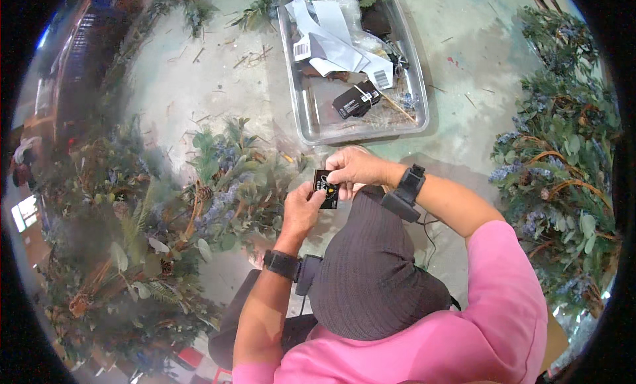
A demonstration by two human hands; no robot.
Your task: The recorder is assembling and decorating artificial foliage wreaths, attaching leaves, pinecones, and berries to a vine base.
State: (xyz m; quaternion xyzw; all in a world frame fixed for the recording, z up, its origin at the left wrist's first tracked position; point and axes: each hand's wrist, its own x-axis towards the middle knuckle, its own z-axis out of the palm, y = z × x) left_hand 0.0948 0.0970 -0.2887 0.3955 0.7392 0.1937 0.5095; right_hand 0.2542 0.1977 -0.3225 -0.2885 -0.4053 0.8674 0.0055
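Note:
Over my bent knee, both hands hold a small black card (pixel 322 183) with light printing and a yellow mark. My left hand (pixel 301 212) pinches its lower left side, thumb on the face. My right hand (pixel 361 169) grips the upper right edge between thumb and fingers. The fingers behind the card are hidden. Just beyond my hands is a clear plastic bin (pixel 302 119). In it lie long white label strips (pixel 331 40) with barcodes, and a black bundle (pixel 354 103) that looks like a stack of cards.
Leafy greenery with pinecones and bluish sprigs (pixel 218 179) spreads along my left. More greenery, a wreath-like piece (pixel 550 169) with brown twigs, stands on the right. Crumpled clear plastic (pixel 349 10) and a thin stick (pixel 399 109) are in the bin. Plant scraps litter the pale floor (pixel 179 73).

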